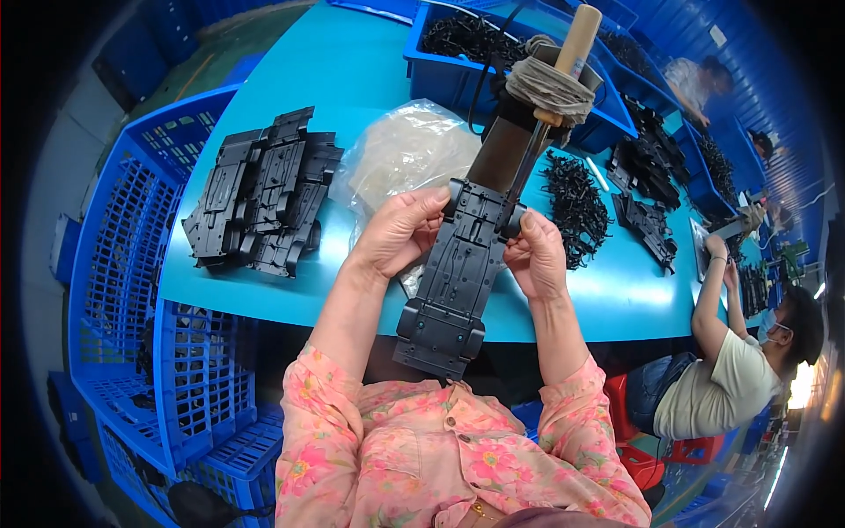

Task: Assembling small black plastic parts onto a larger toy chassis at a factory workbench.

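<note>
A long black moulded plastic car chassis is held up in front of me, its far end tilted away. My left hand pinches its far left corner between thumb and fingers. On the opposite edge, my right hand grips near a rounded wheel-arch shape. Just beyond the chassis rises a dark upright stand, its top wrapped in grey cloth strips. A wooden-handled tool with a thin metal shaft is tucked through the wrapping. Whether the chassis touches the stand, I cannot tell.
Stacked black chassis lie at left on the teal table, beside a clear plastic bag. Small black parts are heaped at right. Blue bins stand behind; blue crates flank me. A co-worker sits at right.
</note>
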